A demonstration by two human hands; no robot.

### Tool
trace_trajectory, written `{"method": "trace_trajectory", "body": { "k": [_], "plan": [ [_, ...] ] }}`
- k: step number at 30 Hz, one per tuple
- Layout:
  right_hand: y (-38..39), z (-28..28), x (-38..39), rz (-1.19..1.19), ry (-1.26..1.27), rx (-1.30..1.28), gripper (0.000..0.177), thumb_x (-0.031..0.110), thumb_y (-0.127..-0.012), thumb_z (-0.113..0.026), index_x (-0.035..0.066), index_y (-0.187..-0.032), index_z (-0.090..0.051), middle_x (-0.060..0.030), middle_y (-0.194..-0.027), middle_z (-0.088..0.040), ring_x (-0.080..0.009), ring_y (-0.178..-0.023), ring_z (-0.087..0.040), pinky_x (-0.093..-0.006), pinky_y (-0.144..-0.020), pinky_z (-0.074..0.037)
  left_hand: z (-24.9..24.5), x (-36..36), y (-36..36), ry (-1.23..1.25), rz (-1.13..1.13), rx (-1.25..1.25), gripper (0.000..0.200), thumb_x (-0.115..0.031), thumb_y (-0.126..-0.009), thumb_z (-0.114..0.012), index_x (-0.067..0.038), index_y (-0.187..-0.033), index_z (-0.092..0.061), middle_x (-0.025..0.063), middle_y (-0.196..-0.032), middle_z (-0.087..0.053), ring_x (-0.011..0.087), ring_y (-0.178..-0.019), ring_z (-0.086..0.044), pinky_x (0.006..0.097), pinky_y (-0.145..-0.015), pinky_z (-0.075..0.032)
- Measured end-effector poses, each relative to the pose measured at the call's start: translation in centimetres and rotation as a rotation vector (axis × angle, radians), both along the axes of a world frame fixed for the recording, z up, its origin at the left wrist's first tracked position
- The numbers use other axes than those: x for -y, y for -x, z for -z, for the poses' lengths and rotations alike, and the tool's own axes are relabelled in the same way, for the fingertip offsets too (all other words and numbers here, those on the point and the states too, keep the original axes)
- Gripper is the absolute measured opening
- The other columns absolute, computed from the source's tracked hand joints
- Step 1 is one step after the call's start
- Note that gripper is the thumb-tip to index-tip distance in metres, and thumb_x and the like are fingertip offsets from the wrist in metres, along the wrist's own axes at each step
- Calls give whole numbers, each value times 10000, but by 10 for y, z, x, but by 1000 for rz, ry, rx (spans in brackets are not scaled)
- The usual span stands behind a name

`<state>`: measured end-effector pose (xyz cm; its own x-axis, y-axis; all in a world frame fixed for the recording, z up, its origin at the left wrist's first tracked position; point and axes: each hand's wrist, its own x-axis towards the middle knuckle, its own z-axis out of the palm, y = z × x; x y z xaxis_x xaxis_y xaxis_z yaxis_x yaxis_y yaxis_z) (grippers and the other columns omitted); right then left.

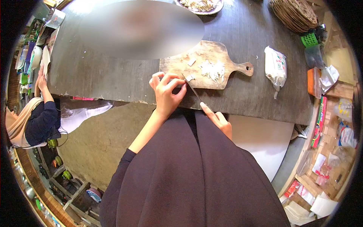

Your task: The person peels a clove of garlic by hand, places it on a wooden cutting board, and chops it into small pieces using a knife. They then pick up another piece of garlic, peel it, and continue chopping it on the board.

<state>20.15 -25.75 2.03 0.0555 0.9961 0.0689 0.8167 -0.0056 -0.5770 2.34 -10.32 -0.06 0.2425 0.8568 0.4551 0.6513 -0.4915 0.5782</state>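
A wooden cutting board (181, 56) with a handle lies near the front edge of the dark table. My right hand (218, 122) grips a knife (194, 90), its blade slanting up and left onto the board. My left hand (168, 92) is at the board's near left corner, fingers curled and pinched beside the knife tip; what they hold is hidden. Finely cut white pieces (213, 71) form a small heap on the board. One larger pale piece (191, 61) lies left of the heap, and a few small bits (190, 78) lie by the blade.
Right of the board stands a white plastic packet (275, 67). A plate (214, 10) of shredded food sits at the far side, with woven baskets (294, 14) at the far right. An orange container (314, 82) is at the right edge. Another person (36, 117) is at the left.
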Motion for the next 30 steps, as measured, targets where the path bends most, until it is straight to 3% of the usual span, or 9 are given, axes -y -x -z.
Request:
{"method": "trace_trajectory", "body": {
  "k": [17, 30],
  "plan": [
    [-4, 5, 4, -26, -4, 55, 560, 183, -957, -679, 369, -1476, -583, -63, -769, -451, -271, -568, -624, -417, -554, -521, -2, 4, 4, -27, 3, -36, 129, -183, -758, -819, -203, -871, -761, -98, -998, -711, 251, -1079, -509, 434, -983, -313],
    [2, -9, -6, 20, 19, -50, 552, 171, -958, -685, 360, -1468, -593, -74, -764, -466, -284, -583, -625, -420, -563, -514, 0, 5, 4, -32, -14, -43, 143, -194, -762, -824, -214, -890, -765, -111, -1016, -716, 232, -1074, -507, 430, -985, -303]
  ]
}}
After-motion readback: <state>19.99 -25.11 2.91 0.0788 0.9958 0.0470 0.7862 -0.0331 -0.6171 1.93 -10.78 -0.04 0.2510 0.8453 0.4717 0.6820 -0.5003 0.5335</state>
